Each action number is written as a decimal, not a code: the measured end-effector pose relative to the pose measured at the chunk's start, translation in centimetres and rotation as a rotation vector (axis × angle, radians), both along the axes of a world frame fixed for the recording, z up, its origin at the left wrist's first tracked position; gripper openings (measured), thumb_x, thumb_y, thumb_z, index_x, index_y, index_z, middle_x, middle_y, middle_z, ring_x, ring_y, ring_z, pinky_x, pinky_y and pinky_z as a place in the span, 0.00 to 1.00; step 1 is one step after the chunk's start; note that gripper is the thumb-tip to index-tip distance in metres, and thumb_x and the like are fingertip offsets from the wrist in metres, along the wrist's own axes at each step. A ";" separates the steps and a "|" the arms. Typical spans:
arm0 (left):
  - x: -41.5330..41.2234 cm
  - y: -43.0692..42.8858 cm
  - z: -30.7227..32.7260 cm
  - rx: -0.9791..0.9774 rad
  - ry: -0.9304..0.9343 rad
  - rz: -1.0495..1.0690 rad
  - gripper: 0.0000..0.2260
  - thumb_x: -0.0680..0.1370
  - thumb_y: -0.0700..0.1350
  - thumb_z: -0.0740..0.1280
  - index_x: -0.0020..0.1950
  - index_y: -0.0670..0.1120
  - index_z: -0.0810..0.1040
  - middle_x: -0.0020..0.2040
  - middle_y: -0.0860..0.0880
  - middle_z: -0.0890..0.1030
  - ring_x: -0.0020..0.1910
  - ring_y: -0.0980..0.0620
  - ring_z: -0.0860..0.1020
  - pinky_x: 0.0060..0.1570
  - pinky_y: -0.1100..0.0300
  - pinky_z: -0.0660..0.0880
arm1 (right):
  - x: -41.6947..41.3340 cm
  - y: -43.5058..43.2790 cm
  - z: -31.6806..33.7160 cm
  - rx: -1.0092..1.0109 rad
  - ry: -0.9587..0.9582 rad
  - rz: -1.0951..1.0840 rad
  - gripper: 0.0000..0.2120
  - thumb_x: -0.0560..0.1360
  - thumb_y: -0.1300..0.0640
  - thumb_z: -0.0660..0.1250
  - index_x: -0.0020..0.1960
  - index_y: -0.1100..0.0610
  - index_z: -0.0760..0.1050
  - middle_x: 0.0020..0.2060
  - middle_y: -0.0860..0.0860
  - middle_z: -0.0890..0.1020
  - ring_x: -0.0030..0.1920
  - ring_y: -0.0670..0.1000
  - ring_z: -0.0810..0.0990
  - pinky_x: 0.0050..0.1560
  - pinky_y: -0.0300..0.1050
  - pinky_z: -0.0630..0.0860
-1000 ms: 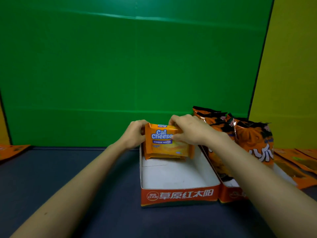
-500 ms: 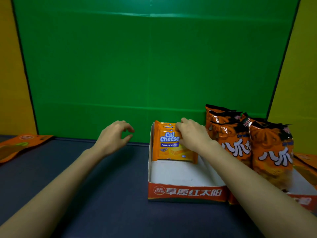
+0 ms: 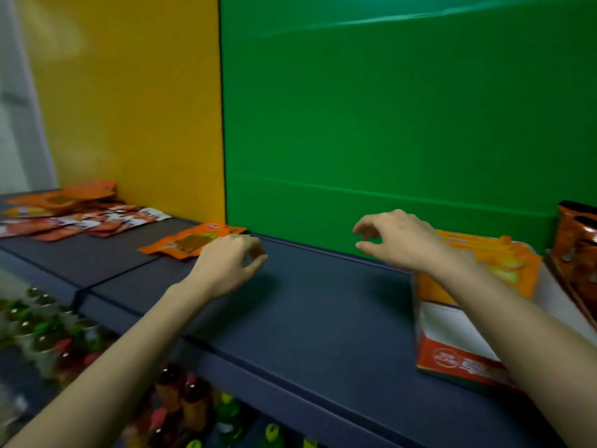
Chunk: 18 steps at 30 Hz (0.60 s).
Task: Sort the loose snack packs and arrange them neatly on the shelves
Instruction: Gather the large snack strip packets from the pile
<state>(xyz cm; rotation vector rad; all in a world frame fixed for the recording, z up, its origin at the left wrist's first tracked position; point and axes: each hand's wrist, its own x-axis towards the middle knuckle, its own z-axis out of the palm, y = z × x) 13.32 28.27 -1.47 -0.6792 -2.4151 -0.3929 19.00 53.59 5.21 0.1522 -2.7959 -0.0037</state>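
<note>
Orange cheese wafer packs (image 3: pixel 504 263) stand at the back of an open white and orange carton (image 3: pixel 452 357) on the dark shelf (image 3: pixel 323 312), at the right. My right hand (image 3: pixel 400 240) hovers just left of the carton, fingers apart and empty. My left hand (image 3: pixel 229 263) hangs over the shelf with curled fingers holding nothing, right beside a flat orange snack pack (image 3: pixel 190 242). A loose pile of orange and red snack packs (image 3: pixel 68 215) lies on the shelf at far left.
Orange puffed-snack bags (image 3: pixel 578 244) stand at the right edge. Green (image 3: pixel 387 124) and yellow (image 3: pixel 135 108) back panels close off the shelf. On the lower shelf stand several bottles (image 3: pixel 48 337).
My right hand has let go of the wafer packs and lifted away. Both hands and the view have swung left, bringing the loose packs into sight.
</note>
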 end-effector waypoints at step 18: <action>0.3 -33.2 -1.1 0.004 -0.127 0.369 0.12 0.78 0.53 0.61 0.52 0.47 0.79 0.48 0.50 0.81 0.48 0.50 0.78 0.43 0.56 0.74 | -9.7 -33.0 -4.1 -0.274 -0.113 0.349 0.13 0.76 0.48 0.64 0.59 0.50 0.77 0.55 0.47 0.81 0.54 0.49 0.78 0.53 0.48 0.77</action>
